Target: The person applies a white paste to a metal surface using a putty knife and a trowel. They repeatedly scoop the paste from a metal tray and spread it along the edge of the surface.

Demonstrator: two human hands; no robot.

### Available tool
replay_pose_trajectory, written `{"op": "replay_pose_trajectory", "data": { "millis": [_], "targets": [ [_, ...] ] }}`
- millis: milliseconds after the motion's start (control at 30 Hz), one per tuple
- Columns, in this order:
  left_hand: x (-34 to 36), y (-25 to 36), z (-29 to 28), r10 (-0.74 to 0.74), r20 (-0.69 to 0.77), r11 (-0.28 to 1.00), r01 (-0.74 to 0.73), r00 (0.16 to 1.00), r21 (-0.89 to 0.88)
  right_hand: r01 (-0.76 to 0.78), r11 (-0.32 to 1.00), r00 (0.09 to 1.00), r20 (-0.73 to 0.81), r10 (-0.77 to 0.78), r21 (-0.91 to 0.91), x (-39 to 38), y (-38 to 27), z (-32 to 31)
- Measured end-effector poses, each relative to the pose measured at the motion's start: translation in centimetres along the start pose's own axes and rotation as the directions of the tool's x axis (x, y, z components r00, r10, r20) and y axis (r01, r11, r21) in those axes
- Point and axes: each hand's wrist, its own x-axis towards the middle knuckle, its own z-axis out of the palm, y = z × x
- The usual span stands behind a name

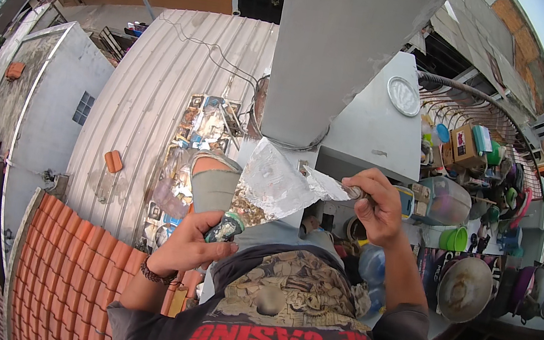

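Observation:
My left hand (194, 243) is closed around the dark green handle of a plastering trowel (274, 181). The trowel's broad blade is smeared with white paste, and rusty brown shows along its lower edge. In my right hand (379, 204) I grip the handle of a putty knife (324, 186), its blade also coated in white paste. The knife's blade meets or overlaps the right side of the trowel; I cannot tell whether they touch. Just beyond the tools rises a grey plastered pillar (335, 53), with dark cables round its base.
A white ledge (369, 132) beside the pillar bears a round white lid (404, 96). Ribbed metal roofing (151, 82) lies to the left, orange roof tiles (66, 252) nearer. On the right are a wok (465, 289), a lime-green bucket (453, 238), a cardboard box (464, 146) and a curved railing.

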Motion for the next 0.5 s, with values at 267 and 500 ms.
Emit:
{"op": "replay_pose_trajectory", "data": {
  "millis": [267,500],
  "targets": [
    [-1.0,0.9,0.4,-0.055,0.135,0.998,0.060,0.989,-0.036,0.167,0.926,0.984,0.122,-0.133,-0.340,1.9,-0.7,-1.6],
    [-0.5,-1.1,0.5,0.033,0.225,0.997,-0.047,0.974,0.061,0.246,0.845,0.959,0.243,-0.143,-0.475,1.2,-1.6,-3.9]
  ]
}}
